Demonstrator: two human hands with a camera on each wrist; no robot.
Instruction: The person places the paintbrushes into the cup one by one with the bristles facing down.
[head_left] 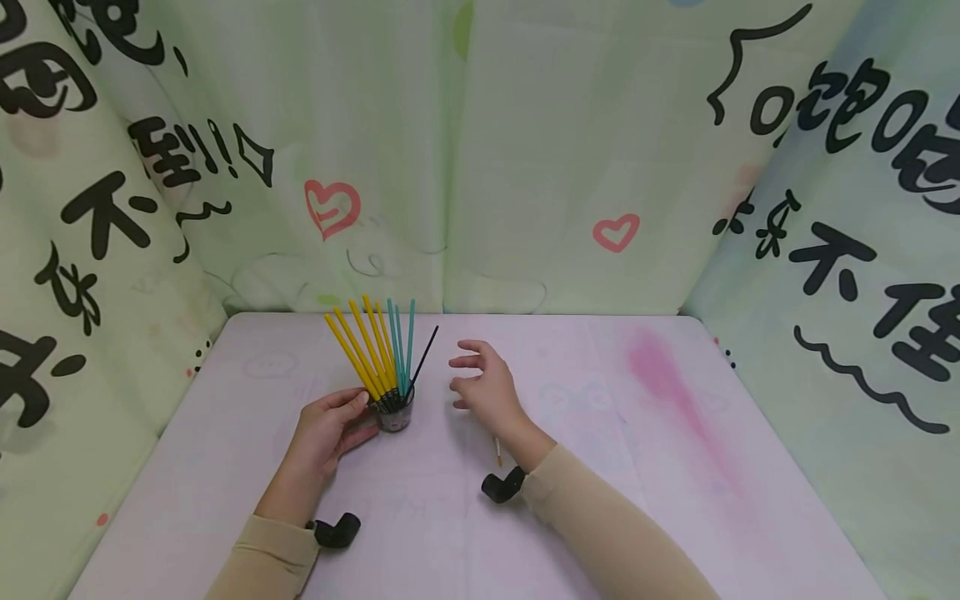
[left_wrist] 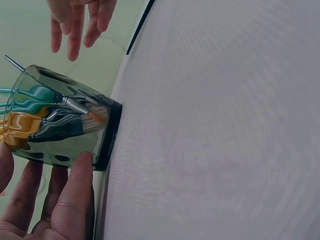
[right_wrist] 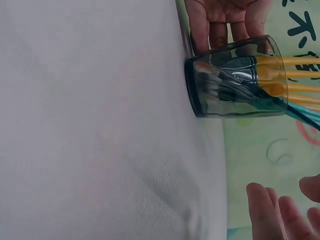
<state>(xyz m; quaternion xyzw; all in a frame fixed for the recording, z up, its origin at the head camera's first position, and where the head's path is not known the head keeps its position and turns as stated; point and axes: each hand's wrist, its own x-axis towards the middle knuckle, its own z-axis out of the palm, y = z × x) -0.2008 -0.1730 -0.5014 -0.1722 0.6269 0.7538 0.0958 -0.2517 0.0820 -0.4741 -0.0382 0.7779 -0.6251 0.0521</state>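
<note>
A clear dark-tinted glass (head_left: 395, 418) stands upright on the table, holding several paintbrushes, bristles down. Yellow handles (head_left: 352, 350) lean left, teal handles (head_left: 410, 342) rise beside them, and one thin dark handle (head_left: 426, 354) tilts right. At the glass's left side, my left hand (head_left: 330, 429) touches its wall with the fingertips; the fingers do not wrap round it, as the left wrist view (left_wrist: 72, 200) shows. To the right, apart from the glass, hovers my right hand (head_left: 491, 387), fingers spread and loosely bent, holding nothing.
A thin brush-like tip (head_left: 498, 452) shows beside my right wrist, the rest hidden behind it. Both wrists carry black camera mounts (head_left: 337, 531). The pale pink table (head_left: 420, 533) ends at a printed curtain (head_left: 517, 167), with more curtain on both sides.
</note>
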